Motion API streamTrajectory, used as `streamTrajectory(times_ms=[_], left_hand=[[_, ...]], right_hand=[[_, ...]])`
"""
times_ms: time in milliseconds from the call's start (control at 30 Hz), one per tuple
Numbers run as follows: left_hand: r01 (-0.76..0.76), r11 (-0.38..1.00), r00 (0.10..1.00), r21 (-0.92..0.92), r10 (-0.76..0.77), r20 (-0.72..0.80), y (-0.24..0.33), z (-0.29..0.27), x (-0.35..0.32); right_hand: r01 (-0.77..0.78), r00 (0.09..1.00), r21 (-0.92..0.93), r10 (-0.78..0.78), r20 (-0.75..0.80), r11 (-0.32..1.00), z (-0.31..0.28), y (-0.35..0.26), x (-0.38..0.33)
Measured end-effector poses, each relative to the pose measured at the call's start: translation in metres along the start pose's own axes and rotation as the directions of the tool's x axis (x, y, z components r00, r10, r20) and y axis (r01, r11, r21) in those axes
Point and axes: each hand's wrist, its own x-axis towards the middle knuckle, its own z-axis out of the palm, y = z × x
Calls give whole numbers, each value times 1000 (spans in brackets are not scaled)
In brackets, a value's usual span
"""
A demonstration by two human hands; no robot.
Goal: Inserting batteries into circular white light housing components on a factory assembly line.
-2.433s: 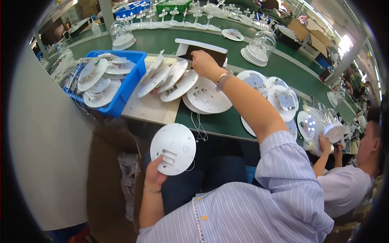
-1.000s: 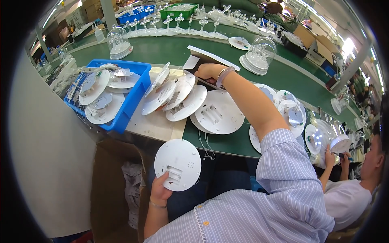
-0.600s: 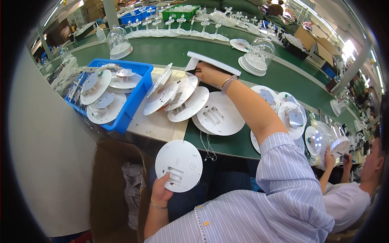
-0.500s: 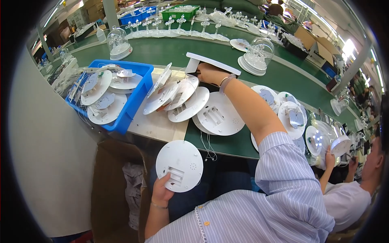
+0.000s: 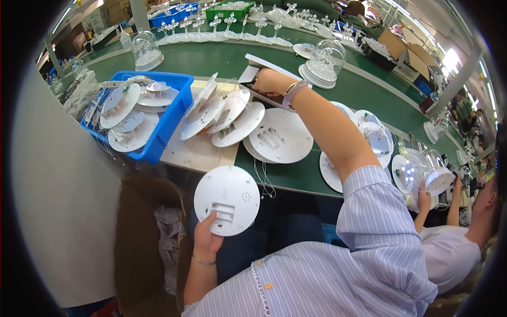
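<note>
My left hand point(image 5: 208, 239) grips a white round lamp base point(image 5: 240, 186) by its lower edge, thumb at the open battery compartment. The compartment side faces up, and its slots look bare. My right hand point(image 5: 272, 83) reaches into a white open box point(image 5: 253, 59) at the back of the bench. Its fingers are curled round something dark, too small to make out, and the box wall partly hides them. Just in front of the box lies another round base point(image 5: 288, 138), compartment up, with thin wires hanging over the bench edge. Several more bases point(image 5: 203, 117) lean in a pile to its left.
A blue bin point(image 5: 177, 105) full of wired bases stands on the left. More bases point(image 5: 377, 142) lie beyond my right forearm. Glass domes point(image 5: 325, 61) stand on the green conveyor point(image 5: 222, 61). A cardboard box point(image 5: 137, 248) sits below the bench; a co-worker's hand point(image 5: 424, 198) holds a dome at right.
My right hand has pulled back slightly toward the box's left end, so more of its fingers show. The lamp base stays in my left hand. The whole view has shifted a little.
</note>
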Motion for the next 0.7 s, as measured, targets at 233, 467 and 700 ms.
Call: streamTrajectory(times_ms=[233, 467, 700], left_hand=[[-128, 987, 990, 97, 134, -53, 0, 48, -10], [-197, 977, 980, 86, 198, 1, -8, 64, -6], [-198, 977, 977, 83, 189, 101, -19, 75, -20]], right_hand=[[441, 848, -110, -454, -275, 891, 12, 8, -65], [392, 894, 479, -449, 6, 786, 25, 4, -180], [586, 781, 267, -621, 65, 765, 47, 4, -239]])
